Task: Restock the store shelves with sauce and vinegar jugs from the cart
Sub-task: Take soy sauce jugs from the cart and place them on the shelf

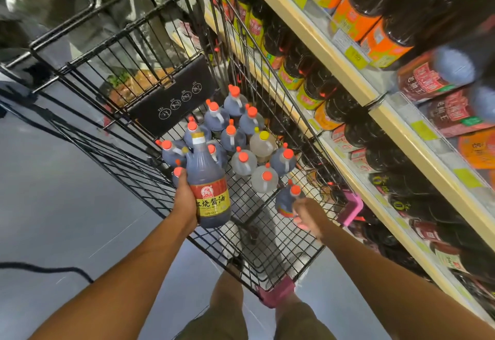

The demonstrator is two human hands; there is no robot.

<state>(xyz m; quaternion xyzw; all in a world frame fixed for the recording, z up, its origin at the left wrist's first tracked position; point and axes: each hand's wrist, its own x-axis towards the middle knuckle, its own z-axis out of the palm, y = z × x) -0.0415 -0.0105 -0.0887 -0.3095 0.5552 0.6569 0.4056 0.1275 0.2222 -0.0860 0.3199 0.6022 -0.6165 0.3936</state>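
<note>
- A person in olive shorts [214,323] stands at the near end of a black wire cart [267,267], both bare arms reaching forward over it.
- Left hand [184,200]: fingers wrapped round the body of a labelled sauce jug [211,192]. The jug holds dark liquid, carries a red-and-yellow label, and is raised above the other jugs at the cart's near-left side.
- Right hand [308,216]: closed on an orange-capped dark jug [285,200] at the cart's near-right side. It cannot be told whether this jug stands on the basket floor or is lifted.
- Pink bumpers [351,208] sit on the cart's near corners.
- Further in, dark jugs [233,136] with orange caps stand upright in a cluster on the basket floor.
- Pale jugs [243,163] stand among them, one of these with a yellow cap.
- A black flap [174,98] closes the far end of the cart.
- Shelves [348,72] run along the cart's right, stocked with dark bottles.
</note>
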